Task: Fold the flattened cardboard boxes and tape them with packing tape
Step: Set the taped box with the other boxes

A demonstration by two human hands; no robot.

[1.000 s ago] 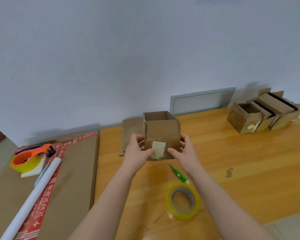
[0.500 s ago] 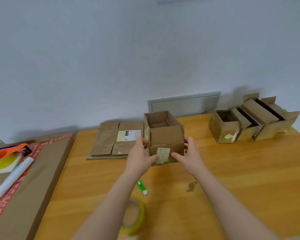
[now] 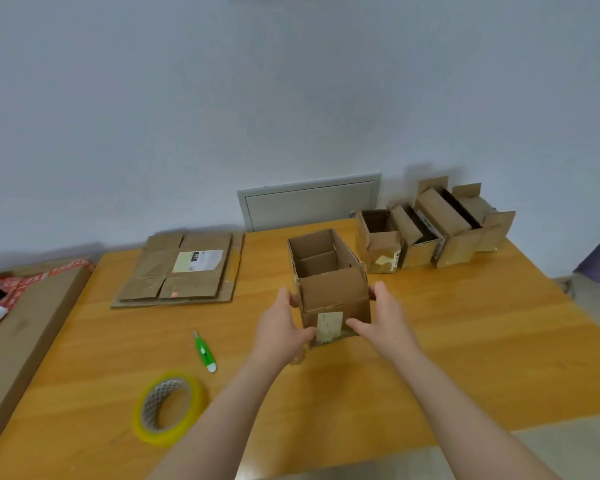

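Note:
An assembled brown cardboard box (image 3: 329, 289) with its top open is held over the wooden table (image 3: 465, 341). My left hand (image 3: 281, 329) grips its left side and my right hand (image 3: 383, 322) grips its right side, thumbs on the front face beside a pale tape patch. A stack of flattened cardboard boxes (image 3: 181, 270) lies at the back left of the table. A yellow roll of packing tape (image 3: 168, 408) lies near the front left.
Three folded open boxes (image 3: 430, 233) stand in a row at the table's back right. A green utility knife (image 3: 204, 351) lies between the tape roll and the held box. A large flat carton (image 3: 18, 327) with red tape sits to the left.
Both hands have carried the box to the right, toward the row of folded boxes. The view has swung right, so the stack of flattened boxes now shows fully and the tape roll is uncovered.

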